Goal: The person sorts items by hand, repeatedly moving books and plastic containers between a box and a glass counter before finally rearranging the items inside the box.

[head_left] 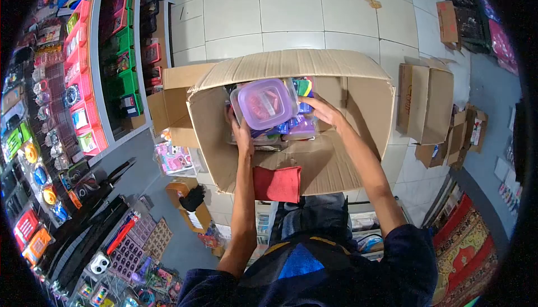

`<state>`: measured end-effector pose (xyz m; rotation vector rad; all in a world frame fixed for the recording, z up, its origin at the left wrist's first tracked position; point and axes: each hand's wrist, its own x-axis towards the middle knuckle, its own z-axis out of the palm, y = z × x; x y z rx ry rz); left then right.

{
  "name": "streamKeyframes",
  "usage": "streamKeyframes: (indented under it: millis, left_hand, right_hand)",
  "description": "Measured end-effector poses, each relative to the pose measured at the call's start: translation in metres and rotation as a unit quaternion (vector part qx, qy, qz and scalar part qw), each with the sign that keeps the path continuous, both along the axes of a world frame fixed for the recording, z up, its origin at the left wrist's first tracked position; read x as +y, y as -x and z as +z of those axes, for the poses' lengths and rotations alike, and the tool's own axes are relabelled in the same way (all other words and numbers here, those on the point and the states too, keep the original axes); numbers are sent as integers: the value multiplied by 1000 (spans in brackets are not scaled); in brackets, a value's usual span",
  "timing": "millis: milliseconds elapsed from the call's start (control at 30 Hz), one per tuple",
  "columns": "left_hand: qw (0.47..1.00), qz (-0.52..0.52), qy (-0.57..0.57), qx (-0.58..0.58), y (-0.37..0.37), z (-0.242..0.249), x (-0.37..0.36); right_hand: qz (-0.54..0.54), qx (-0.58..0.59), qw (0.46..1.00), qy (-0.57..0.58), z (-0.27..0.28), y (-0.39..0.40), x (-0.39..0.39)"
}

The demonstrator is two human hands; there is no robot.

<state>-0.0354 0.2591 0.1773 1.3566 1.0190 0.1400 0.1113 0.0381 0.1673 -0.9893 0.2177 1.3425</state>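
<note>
Inside a large open cardboard box (pixel 353 164), a clear plastic food container with a purple lid (pixel 265 104) sits between my two hands. My left hand (pixel 241 132) grips its left side, with some fingertips hidden beneath the rim. On the opposite side, my right hand (pixel 326 111) has its fingers against the container's edge, beside a blue and green package (pixel 303 88). Reddish contents show through the lid. Below it lie blue packets (pixel 291 125) and another purple item (pixel 304 129), partly covered. A red cloth (pixel 277 184) hangs over the box's near edge.
Shelves with pink baskets (pixel 84 119) and green baskets (pixel 128 85) stand at the left, above hanging packaged goods. More cardboard boxes (pixel 440 102) rest on the tiled floor (pixel 291 7) at the right. A patterned red carpet (pixel 465 245) lies at lower right.
</note>
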Motion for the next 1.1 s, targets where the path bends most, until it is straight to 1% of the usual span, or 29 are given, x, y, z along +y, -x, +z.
streamKeyframes:
  millis: [33, 67, 100, 167, 233, 300, 333, 433, 500, 533, 567, 600, 633, 733, 767, 833, 867, 967, 1000, 1100]
  left_hand:
    - [998, -23, -60, 5, -4, 5, -5]
    - [995, -45, -86, 11, -7, 10, -8]
    - [997, -32, -70, 13, -11, 16, -9]
    - [999, -3, -41, 17, -19, 21, -8]
    - [997, 56, -57, 23, -24, 24, -12]
    - [991, 112, -66, 43, -29, 31, -15]
    - [992, 97, 4, 80, -23, 16, -7]
    - [986, 12, 38, 160, -23, -1, 3]
    - [982, 22, 60, 178, -24, -9, 7]
    - [981, 29, 80, 175, -24, -6, 7]
    - [985, 31, 71, 157, -22, -11, 5]
    - [988, 32, 62, 140, -19, -18, 4]
    - [991, 34, 53, 121, -22, -11, 1]
    - [997, 4, -44, 61, -29, 18, -20]
    - [998, 14, -30, 57, -30, 26, -28]
    - [998, 34, -1, 50, -34, 57, -47]
    - [998, 48, 29, 25, -33, 63, -57]
    - [987, 99, 115, -61, -9, 33, -82]
    - [979, 126, 151, -45, -10, 48, -95]
    - [969, 192, 154, -18, -15, 84, -137]
  right_hand:
    - [-12, 16, 1000, 4, -9, 5, -4]
    - [-24, 31, 999, 7, -19, 9, -7]
    - [-34, 47, 998, 10, -20, 12, -9]
    - [-27, 33, 999, 32, -24, 14, -13]
    - [-31, 25, 998, 54, -16, 15, -12]
    - [-29, 64, 997, 39, -7, 9, -8]
    - [-29, 82, 996, 31, -5, 6, -6]
    - [-15, 68, 997, 30, -14, 4, -3]
    - [-6, 29, 998, 60, -16, 8, -6]
    - [1, 13, 997, 74, -18, 8, -6]
    - [7, -2, 996, 87, -20, 9, -7]
    - [15, -26, 995, 92, -14, 8, -6]
    - [24, -50, 994, 98, -1, 4, -5]
    - [38, -91, 988, 117, 18, -1, -11]
    - [42, -100, 987, 123, 21, -3, -14]
    - [4, -66, 989, 133, 23, -12, -28]
    - [-14, -48, 989, 139, 25, -15, -33]
    - [-52, -162, 942, 290, 83, -33, -29]
    - [13, -151, 961, 230, 64, -44, -43]
    - [130, -219, 902, 348, 90, -58, -37]
